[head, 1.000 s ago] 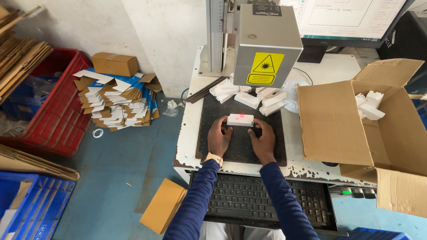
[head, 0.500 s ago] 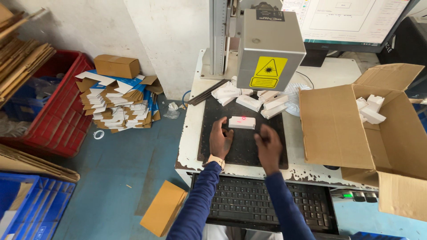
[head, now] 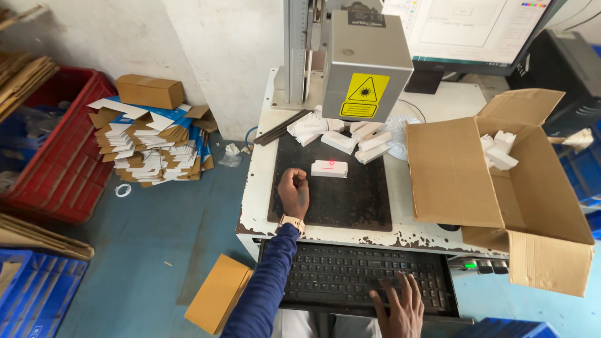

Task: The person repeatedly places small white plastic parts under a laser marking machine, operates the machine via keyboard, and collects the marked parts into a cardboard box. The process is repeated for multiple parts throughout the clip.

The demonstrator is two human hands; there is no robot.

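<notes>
A small white rectangular part lies on the black work mat under the grey laser head, with a red light mark on its top. My left hand rests on the mat just left of the part, fingers curled, holding nothing. My right hand lies with spread fingers on the black keyboard below the table's front edge. Several more white parts are heaped at the back of the mat.
An open cardboard box with white parts inside stands at the right. A monitor is behind it. On the blue floor at left are stacked flat cartons, a red crate and a brown box.
Both hands have let go of the white part. My right hand has moved down to the keyboard; my left hand has drawn back slightly to the left. A red light now shows on the part.
</notes>
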